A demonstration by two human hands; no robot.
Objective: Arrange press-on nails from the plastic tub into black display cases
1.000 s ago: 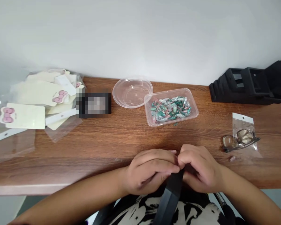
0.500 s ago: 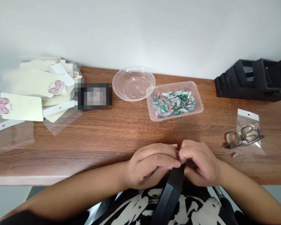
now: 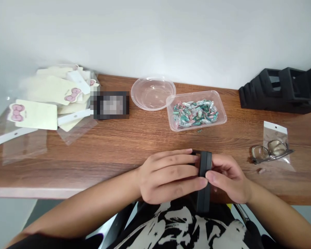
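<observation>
A black box-like frame (image 3: 204,181) stands upright at the table's front edge, between my two hands. My left hand (image 3: 171,176) lies along its left side, the long fingers together and their tips against the black surface. From the right, my right hand (image 3: 229,176) pinches the frame, thumb on its near face and the other fingers curled behind. Beyond the hands sits a clear rectangular tub (image 3: 171,121) holding many small wrapped pieces (image 3: 197,112) in green, pink and white. The frame's inside is mostly hidden by my left hand.
A round clear lid or dish (image 3: 153,93) touches the tub. Cream cards (image 3: 37,116) in plastic bags and a blurred dark item (image 3: 111,105) lie left. Black frames (image 3: 274,90) stand back right; eyeglasses (image 3: 271,152) rest on a clear bag (image 3: 276,129).
The black frame has turned from slanting to upright and moved up over the table edge. My left fingers have straightened along it, and my right hand has shifted slightly right and opened its grip somewhat.
</observation>
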